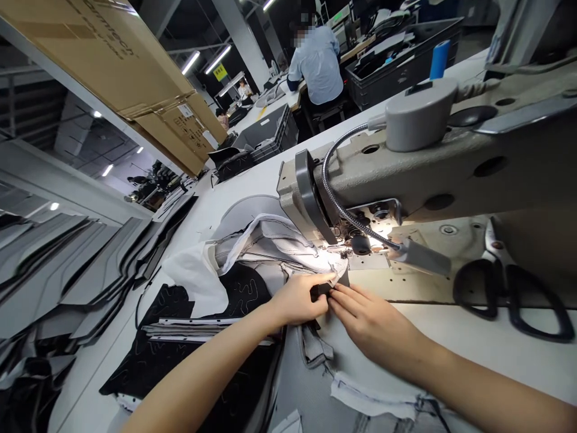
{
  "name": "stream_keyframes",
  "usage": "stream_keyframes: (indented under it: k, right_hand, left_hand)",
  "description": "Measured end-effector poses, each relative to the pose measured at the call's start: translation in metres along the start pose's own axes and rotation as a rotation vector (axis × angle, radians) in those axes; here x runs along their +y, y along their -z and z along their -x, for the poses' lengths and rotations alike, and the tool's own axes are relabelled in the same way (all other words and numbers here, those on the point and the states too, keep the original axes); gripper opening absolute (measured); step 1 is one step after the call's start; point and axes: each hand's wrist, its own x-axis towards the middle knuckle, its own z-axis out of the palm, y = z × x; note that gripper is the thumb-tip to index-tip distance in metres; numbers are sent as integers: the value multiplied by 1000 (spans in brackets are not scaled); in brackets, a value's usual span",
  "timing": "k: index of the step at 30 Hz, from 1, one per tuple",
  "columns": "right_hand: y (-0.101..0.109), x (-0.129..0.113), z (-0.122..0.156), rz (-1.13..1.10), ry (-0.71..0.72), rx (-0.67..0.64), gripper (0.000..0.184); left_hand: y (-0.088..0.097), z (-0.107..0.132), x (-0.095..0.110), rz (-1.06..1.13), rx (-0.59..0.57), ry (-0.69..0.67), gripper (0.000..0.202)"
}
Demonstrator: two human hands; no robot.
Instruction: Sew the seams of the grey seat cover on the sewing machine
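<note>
Under the head of a sewing machine point(288, 186) lies a bunched grey and white fabric piece point(270, 240), lit by a small lamp point(424, 255). My left hand point(300, 297) pinches the fabric's dark edge just in front of the needle area, its index finger stretched toward the presser foot. Beside it, touching the same edge, my right hand point(365, 316) has its fingers together and pressed on the fabric. The needle tip itself is hidden in glare. Black fabric with pale stitching point(246, 288) spreads beneath my left forearm, and more grey fabric point(302, 385) hangs toward me.
Black-handled scissors point(500, 282) rest on the machine bed at right. Stacked grey panels point(99, 258) fill the left side. A cardboard box point(112, 66) stands above them. Behind the machine are grey crates point(270, 132) and a seated person in a light blue shirt point(318, 66).
</note>
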Motion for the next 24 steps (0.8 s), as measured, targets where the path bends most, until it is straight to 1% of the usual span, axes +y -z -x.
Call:
stream_keyframes:
  k: [4,8,13,17,21,24]
  right_hand:
    - [-6,-13,2,81,42,3,37]
    - [-10,-19,3,98,57,-10,41]
    - [-15,-15,-2,116,25,-62,45]
    - [-12,-9,-7,57,7,-115,47]
    - [-5,-8,-10,-7,-16,-156,44]
    - [-4,-8,-11,10,-18,-141,46]
  left_hand:
    - [5,-4,1,40,-64,30,50]
    - [3,-7,3,21,-105,54,52]
    - [-1,-19,8,-35,-95,55,46]
    - [-1,-29,17,-115,-87,25,42]
    - [-3,-28,20,-208,-71,-8,41]
    - [-3,-26,17,-177,-88,5,42]
